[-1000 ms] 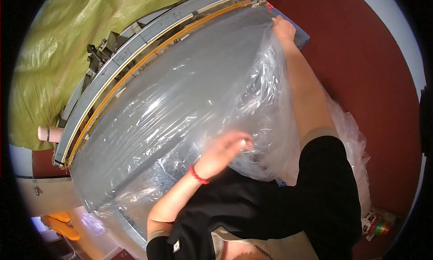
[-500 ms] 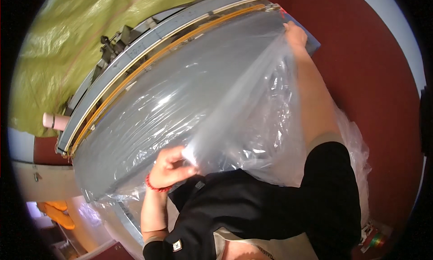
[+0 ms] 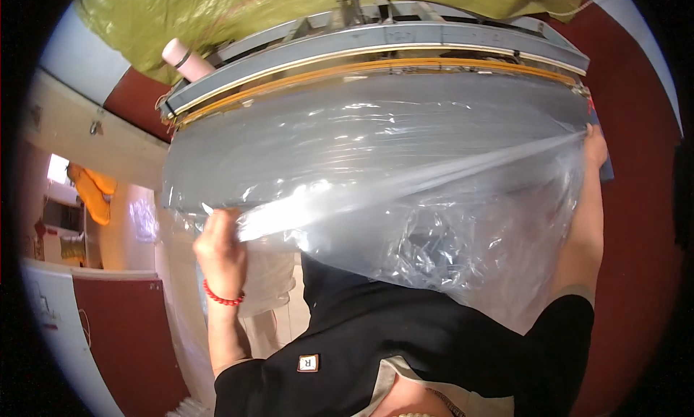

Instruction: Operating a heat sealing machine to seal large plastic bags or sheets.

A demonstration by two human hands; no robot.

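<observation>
A wide sheet of clear plastic film [image 3: 463, 233] stretches between my two hands over a grey, film-covered table surface [image 3: 325, 142]. My left hand [image 3: 222, 247], with a red bead bracelet at the wrist, is closed on the film at the near left. At the far right corner of the surface, my right hand [image 3: 596, 146] grips the film's edge with the arm extended. A taut, whitish fold runs slantwise from one hand to the other. Below it the film hangs loose and crinkled in front of my body.
Behind the surface runs a long grey metal frame [image 3: 405, 35] with orange strips [image 3: 311, 71]. A pink roll [image 3: 186, 59] lies at its left end. Yellow-green sheeting [image 3: 260, 12] covers what is beyond. A dark red and white wall stands right; an opening with orange items [image 3: 92, 193] is left.
My view has swung, so the frame now lies nearly level. My left hand, previously with looser fingers, has moved left and closed on the film, pulling the fold wider. My right hand keeps its hold.
</observation>
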